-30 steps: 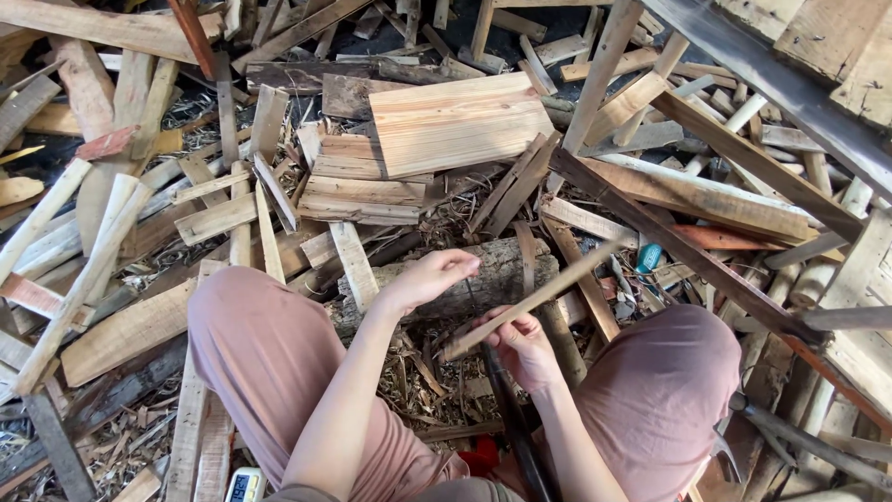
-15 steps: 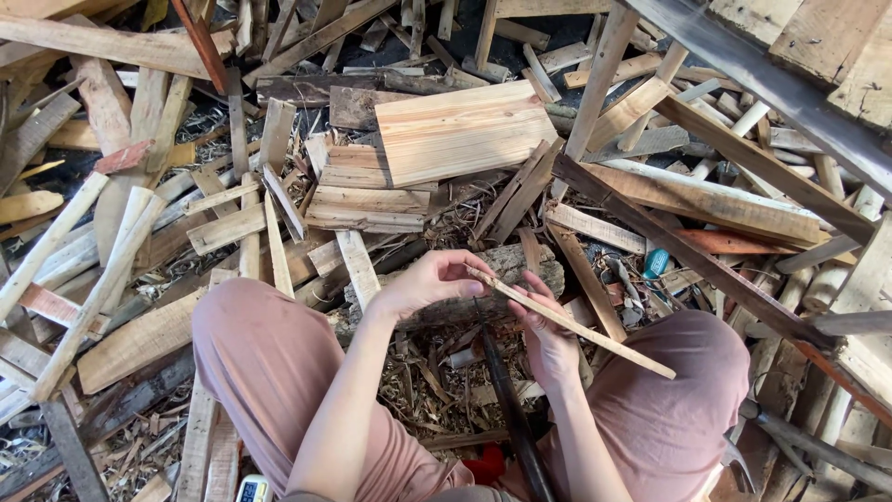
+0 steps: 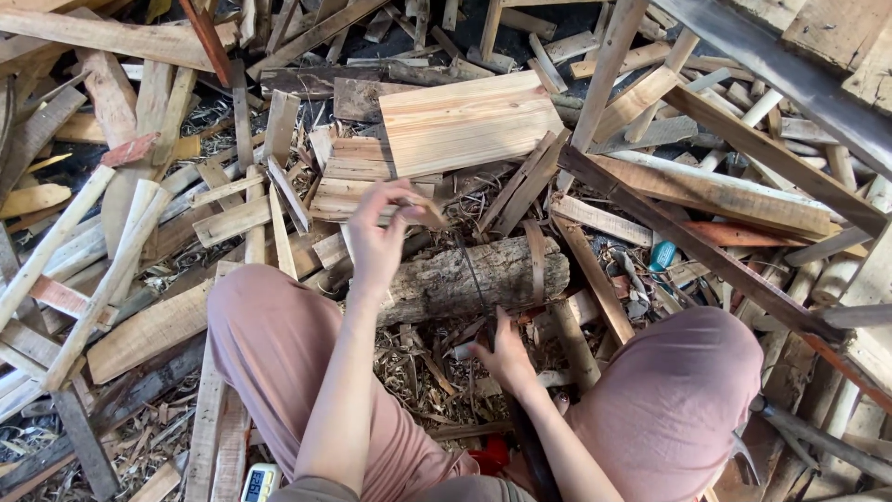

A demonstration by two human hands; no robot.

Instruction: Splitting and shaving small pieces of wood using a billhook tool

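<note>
Your left hand is raised above the log, fingers pinched together on a thin wood strip that juts out to its right. Your right hand sits low between your knees, just below the log, fingers curled around a dark handle that runs back toward you; whether the grip is tight you cannot tell. Just beyond the left hand lies a stack of pale boards. Scrap slats spread out to its left, and long planks cross to the right of the right hand.
</note>
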